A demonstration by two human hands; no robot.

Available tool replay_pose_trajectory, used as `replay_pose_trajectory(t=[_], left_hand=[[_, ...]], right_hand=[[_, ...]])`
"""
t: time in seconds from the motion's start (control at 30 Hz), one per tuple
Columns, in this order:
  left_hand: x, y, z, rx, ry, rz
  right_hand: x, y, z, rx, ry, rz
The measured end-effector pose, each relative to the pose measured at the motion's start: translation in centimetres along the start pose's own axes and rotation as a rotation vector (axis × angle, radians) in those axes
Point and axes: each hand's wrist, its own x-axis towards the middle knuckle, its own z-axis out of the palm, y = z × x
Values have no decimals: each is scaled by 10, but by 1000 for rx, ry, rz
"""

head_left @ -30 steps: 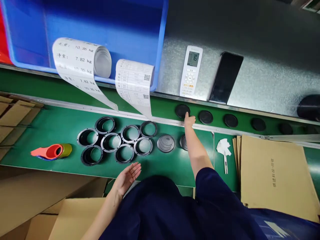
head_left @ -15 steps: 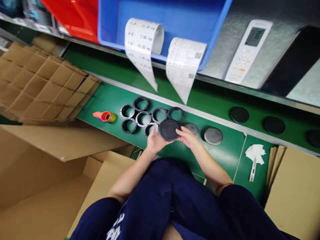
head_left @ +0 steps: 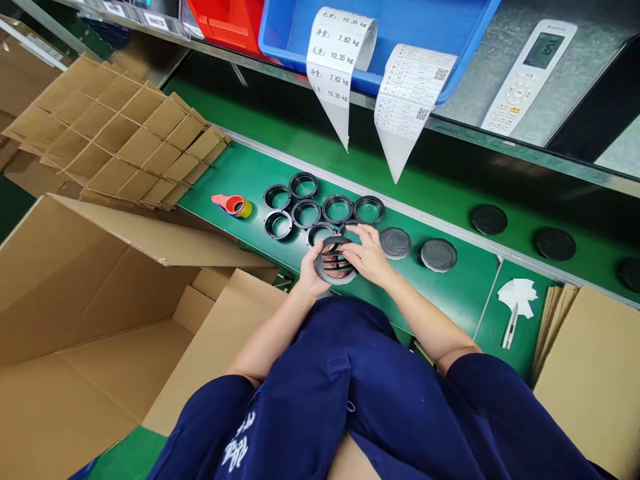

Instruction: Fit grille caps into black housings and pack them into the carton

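A round black vent with slats standing partly open is held in front of my body. My left hand grips its left side from below. My right hand reaches over its right side, fingers bent against the slats. Just beyond it, several black rings sit close together on the green table, some partly hidden by my hands. To the right of my fingers lie a round disc with closed slats and another one.
An orange, yellow and blue ring piece lies left. An open cardboard box stands lower left, below stacked cardboard dividers. Black discs lie at the back right. A shelf holds a blue bin with hanging labels.
The vent's smooth dark face has given way to open slats with gaps between them. My right hand has moved over its top. The camera view has shifted.
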Motion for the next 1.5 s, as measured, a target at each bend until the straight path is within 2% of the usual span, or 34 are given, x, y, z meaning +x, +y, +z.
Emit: replay_pose_trajectory(t=[0.1,0.27,0.4,0.67,1.03,1.5], left_hand=[[-8,-4,-4,-21,-15,2],[-18,-2,0,-49,-77,21],[-21,1,0,-37,-71,-9],[-19,3,0,-29,-65,-14],[-16,9,9,2,-91,-59],[-3,10,25,65,-64,-88]], right_hand=[[4,-6,1,66,-61,4],[3,-17,-3,234,-37,90],[-4,-22,-4,295,-43,138],[-12,-23,-5,337,-5,181],[-12,-24,-20,463,18,194],[-12,-9,-25,497,65,207]])
